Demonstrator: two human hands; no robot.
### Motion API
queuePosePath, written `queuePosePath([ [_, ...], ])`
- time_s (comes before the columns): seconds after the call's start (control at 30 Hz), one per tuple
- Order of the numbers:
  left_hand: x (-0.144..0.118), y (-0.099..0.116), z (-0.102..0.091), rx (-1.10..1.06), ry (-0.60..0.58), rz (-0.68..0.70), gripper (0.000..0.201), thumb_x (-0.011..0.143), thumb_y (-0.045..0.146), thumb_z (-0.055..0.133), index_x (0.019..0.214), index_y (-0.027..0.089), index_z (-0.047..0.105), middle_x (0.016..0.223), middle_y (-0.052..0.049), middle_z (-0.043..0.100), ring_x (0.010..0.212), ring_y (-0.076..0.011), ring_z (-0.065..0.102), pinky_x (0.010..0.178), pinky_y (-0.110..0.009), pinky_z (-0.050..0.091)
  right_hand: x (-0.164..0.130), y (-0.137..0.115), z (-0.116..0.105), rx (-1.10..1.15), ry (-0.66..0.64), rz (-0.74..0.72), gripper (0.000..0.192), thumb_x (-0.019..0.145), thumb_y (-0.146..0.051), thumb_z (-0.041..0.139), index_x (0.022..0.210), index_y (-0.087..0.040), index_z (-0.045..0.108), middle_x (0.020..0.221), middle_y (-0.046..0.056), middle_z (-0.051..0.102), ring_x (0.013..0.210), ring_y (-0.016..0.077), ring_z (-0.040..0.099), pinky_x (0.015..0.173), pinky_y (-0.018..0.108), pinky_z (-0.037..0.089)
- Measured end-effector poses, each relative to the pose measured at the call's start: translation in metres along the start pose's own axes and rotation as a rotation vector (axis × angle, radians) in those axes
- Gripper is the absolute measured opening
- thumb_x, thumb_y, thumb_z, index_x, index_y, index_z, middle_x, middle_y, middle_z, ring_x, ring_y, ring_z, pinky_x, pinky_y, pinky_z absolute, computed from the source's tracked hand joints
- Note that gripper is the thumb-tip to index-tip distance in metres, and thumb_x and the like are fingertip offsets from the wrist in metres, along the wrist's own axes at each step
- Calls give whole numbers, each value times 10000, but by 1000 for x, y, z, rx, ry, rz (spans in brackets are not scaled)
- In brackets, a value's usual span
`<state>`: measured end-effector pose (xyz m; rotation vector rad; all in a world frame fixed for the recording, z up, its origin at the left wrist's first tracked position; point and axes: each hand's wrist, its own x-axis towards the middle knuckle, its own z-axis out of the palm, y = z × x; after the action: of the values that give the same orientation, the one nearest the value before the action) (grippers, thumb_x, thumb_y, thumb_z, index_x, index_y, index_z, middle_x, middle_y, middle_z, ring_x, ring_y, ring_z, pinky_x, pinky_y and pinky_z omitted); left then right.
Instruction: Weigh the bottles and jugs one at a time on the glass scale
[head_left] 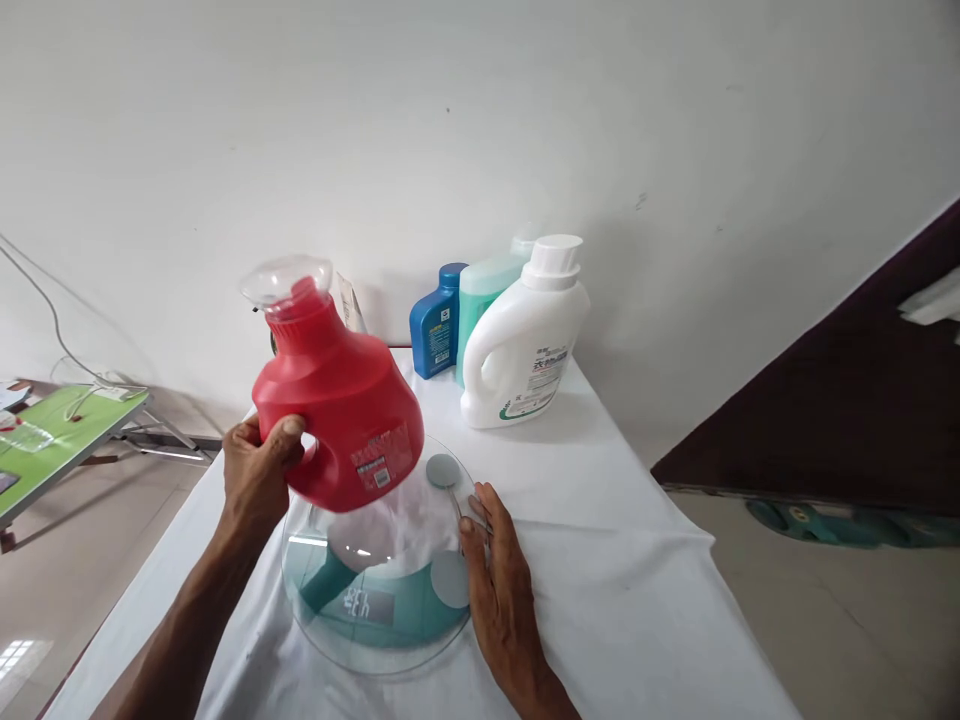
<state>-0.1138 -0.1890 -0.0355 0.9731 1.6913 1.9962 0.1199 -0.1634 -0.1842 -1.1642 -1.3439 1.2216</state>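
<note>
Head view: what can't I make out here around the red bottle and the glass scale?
- Glass scale: its far part is hidden by the red bottle; the display digits are too faint to read.
- Red bottle: label print is too small to read.
- Left hand: its fingers wrap behind the handle, out of sight.
- Teal bottle: mostly hidden behind the white bottle.
- Green table: cut off by the left edge.
</note>
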Motion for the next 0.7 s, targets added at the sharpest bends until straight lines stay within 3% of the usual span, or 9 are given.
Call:
queuePosePath([
  [0.17,56,-5,34,-93,51,134,740,608,678,927,559,234,338,511,81,248,470,-55,210,420,-244,212,0,3,-1,-21,19,17,705,1040,-666,536,1577,-211,502,1618,194,563,1413,353,618,1114,521,565],
  [0.33,102,-35,83,-157,8,91,655,626,639,917,577,233,405,523,68,299,481,-59,255,441,-257,223,-1,5,-4,-67,15,39,685,1046,-648,542,1602,-250,495,1634,167,559,1431,365,606,1114,529,554],
  [0.47,117,-64,111,-172,-54,41,638,627,643,915,573,221,440,537,59,321,506,-63,288,469,-259,236,-2,4,-4,-94,25,68,666,1068,-624,515,1626,-265,464,1645,159,548,1472,363,568,1160,535,507],
  [0.7,118,-93,136,-165,-132,-53,722,598,640,946,549,226,357,532,75,283,514,-49,253,487,-260,196,-3,-5,-3,-118,23,85,672,1073,-618,508,1634,-254,445,1651,162,535,1485,368,550,1159,518,498],
])
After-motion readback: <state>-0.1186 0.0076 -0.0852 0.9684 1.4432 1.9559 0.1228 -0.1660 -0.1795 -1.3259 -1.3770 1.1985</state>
